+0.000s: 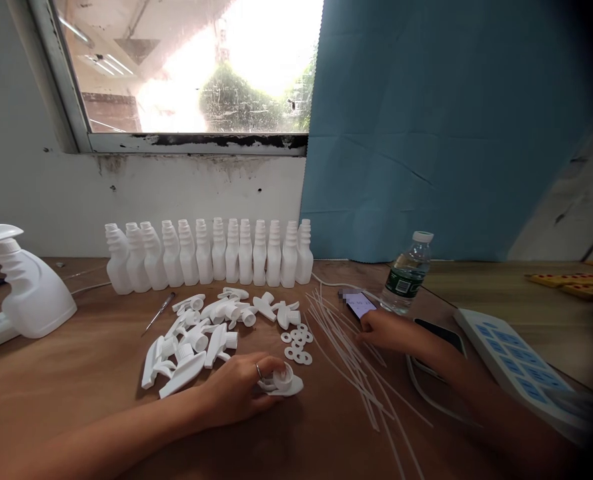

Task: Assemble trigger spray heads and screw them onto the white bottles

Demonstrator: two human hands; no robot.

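Note:
My left hand (249, 387) is closed around a white trigger spray head (286, 383), whose round collar faces up. To its upper left lies a pile of white spray heads (221, 310). Several flat white ring washers (299, 343) lie just beyond the held head. My right hand (376, 328) has its fingers curled down at the near edge of a lit phone (359, 303), beside a loose bundle of thin white tubes (346, 353). Whether it grips a tube or touches the phone is hidden.
White bottles without tops (216, 257) stand in a row along the wall. At the left is a bottle fitted with a sprayer (36, 293). A screwdriver (159, 313), a water bottle (406, 277), a dark phone (441, 340) and a power strip (516, 367) lie or stand around the table.

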